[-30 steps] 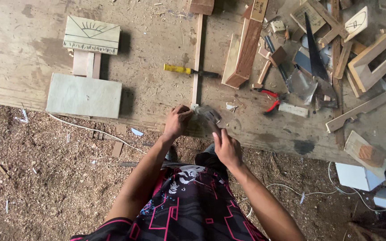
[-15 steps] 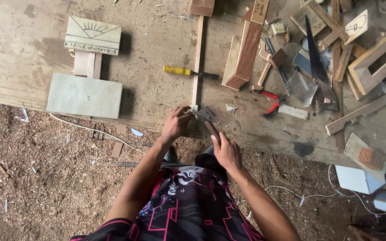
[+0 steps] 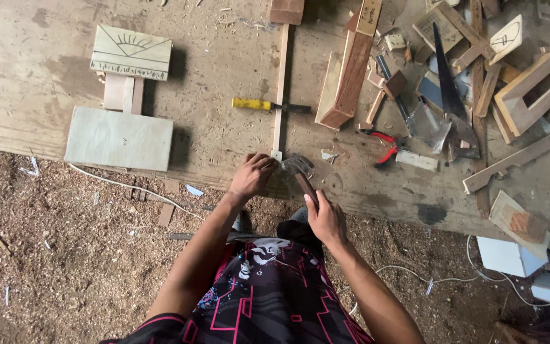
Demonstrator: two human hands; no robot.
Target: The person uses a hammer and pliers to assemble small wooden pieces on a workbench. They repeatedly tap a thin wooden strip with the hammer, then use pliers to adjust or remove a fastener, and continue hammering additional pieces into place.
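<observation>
**Hammer lowered onto the near end of a thin wooden strip**

Here, seen from above, the fingers of the right hand [image 3: 324, 218] are wrapped tight around the wooden handle of a claw hammer [image 3: 300, 172]. The metal head rests at the near end of a long thin wooden strip [image 3: 279, 95], just right of it. The fingers of the left hand [image 3: 253, 174] are curled and pinched down at that same end, steadying the strip; whether they grip a nail cannot be seen.

Compared with a second ago, the hammer head has dropped from slightly raised to low against the worktop [image 3: 211, 137], while the left hand has barely moved. I judge this to be the bottom of a light tap in a run of taps, with the strip's end being fixed in place.

Further out, the strip runs away to the far edge. A yellow-handled chisel [image 3: 268, 106] lies across it. To the right are red-handled pliers [image 3: 380, 144], a handsaw [image 3: 448, 89] and a heap of wood offcuts [image 3: 510, 89]. To the left sit a pale flat panel [image 3: 119, 138] and a carved sunburst plaque [image 3: 131, 52]. Sawdust covers the floor [image 3: 65, 255] nearest the person.
</observation>
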